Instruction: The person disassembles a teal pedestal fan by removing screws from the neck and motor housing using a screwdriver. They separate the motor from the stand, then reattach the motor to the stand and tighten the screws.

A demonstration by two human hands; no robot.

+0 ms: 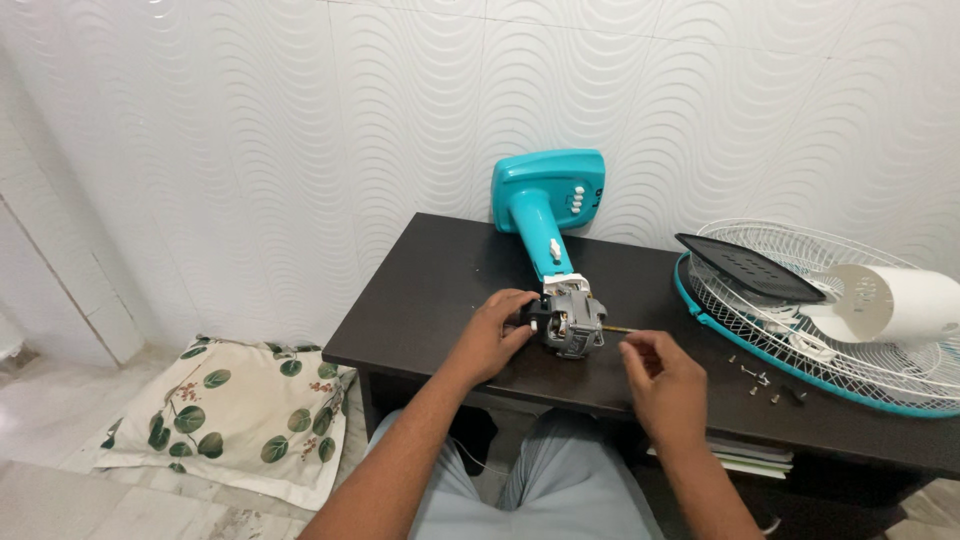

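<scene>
Now steadying the bare fan motor [570,318] with the left hand [492,338], fingers [522,300] curled against its left side and gripping it; motor lying on the dark tabletop [430,290], near the front edge, joined at its back to the teal fan stand [545,205] that leans toward the wall. Right hand [665,385] just to the right of the motor, fingers pinched narrow near the tip of the thin shaft [620,329]; cannot tell whether they pinch the shaft itself or some small part, too small to make out. Farther right, well apart from the motor: white wire fan guard [900,370] with teal rim, a white motor cover [895,300] and a dark flat piece [750,268] resting on it; loose screws [765,385] scattered on the tabletop just beside the guard. Floral cushion [225,415] on the floor to the left.

Likely risks, judged from this: motor rolling or twisting if the left grip slackens, since it sits close to the front edge; thin shaft bending under a sideways pull; a careless right elbow sweeping the screws off the tabletop; stand tipping if the motor is tugged hard.
</scene>
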